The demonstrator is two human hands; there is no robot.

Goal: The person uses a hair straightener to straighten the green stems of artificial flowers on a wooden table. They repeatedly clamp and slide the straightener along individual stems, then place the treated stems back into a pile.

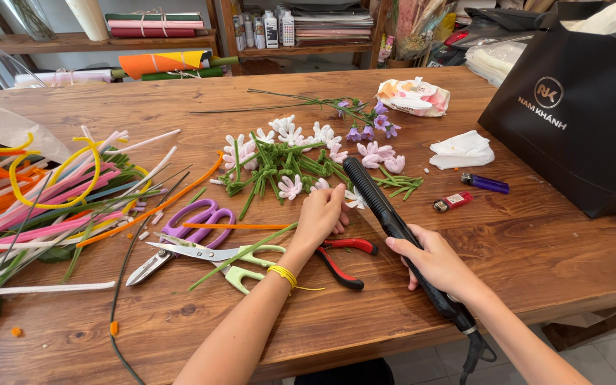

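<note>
Head view: right hand point(433, 262) clamped around a black hair straightener point(393, 224), its tip beside a small white flower point(354, 199) on the wooden table point(536, 235); left hand point(320, 214) pinches that flower; red pliers point(344, 260) lie between the wrists.

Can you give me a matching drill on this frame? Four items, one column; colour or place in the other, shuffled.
Items:
1. pliers
2. lighter
3. bag
4. straightener

Descriptions:
A. black, standing at the table's right edge
B. red handles, lying between the two forearms
C. long and black, gripped by the right hand
D. small and red, lying beside a purple one

Pairs: 1-B, 2-D, 3-A, 4-C
</note>
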